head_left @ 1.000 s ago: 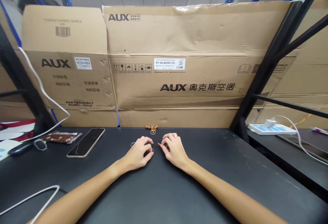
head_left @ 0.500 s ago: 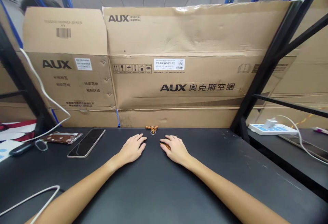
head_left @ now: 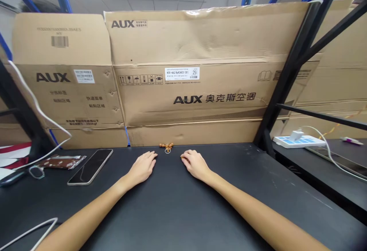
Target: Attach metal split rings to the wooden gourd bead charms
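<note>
My left hand rests palm down on the black table, fingers lying flat and holding nothing. Just beyond its fingertips, at the table's back edge, lies a keychain of orange-brown beads with a metal ring. My right hand is to the right of that keychain, its fingers curled together against the table. A bit of a small brown thing peeks out at the fingertips; most of it is hidden under the hand.
Cardboard boxes stand behind the table. On the left lie a phone, a brown packet and a white cable. Black metal posts flank the boxes. A white power strip sits at the right.
The right-hand fingers have drawn in around the small brown thing, which shows less than before. My left hand stays flat, with its thumb nearer the fingers. The whole view has shifted slightly.
</note>
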Tool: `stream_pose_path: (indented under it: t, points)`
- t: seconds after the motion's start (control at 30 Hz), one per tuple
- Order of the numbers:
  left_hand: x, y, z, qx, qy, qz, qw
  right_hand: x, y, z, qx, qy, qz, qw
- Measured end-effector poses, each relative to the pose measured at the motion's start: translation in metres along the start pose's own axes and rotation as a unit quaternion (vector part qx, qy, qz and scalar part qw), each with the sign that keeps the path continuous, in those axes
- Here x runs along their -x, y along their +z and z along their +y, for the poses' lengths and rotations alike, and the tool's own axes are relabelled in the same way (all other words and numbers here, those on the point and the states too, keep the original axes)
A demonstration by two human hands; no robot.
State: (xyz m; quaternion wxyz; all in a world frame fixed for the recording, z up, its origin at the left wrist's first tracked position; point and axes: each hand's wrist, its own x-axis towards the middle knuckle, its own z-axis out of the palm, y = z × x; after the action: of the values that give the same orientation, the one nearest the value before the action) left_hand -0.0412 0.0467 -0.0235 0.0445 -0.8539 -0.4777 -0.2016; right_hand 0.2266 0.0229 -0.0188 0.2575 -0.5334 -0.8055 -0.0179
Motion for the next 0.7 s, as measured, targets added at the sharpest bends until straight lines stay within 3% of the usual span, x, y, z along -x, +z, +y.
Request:
stream_pose_path:
  t: [0.1,0.2,0.43,0.57,0.7]
  points:
    - [-0.006,-0.003,0.010,-0.028,0.034,0.041,0.998,0.000,0.000,-0.001,0.016,0.002,0.000,1.000]
    - [-0.015,-0.004,0.030,-0.038,0.074,0.016,0.996,0.000,0.000,-0.003,0.033,0.002,-0.006,0.999]
    - [-0.029,0.004,0.062,-0.027,0.069,0.002,0.997,0.001,0.001,-0.003,0.033,0.021,-0.003,0.999]
    - [-0.010,-0.005,0.072,0.022,0.111,-0.002,0.994,0.003,0.001,-0.004,0.045,0.007,0.042,0.998]
    - [0.023,-0.027,0.082,0.114,0.145,-0.029,0.982,0.010,-0.004,-0.012,0.034,-0.090,0.081,0.992]
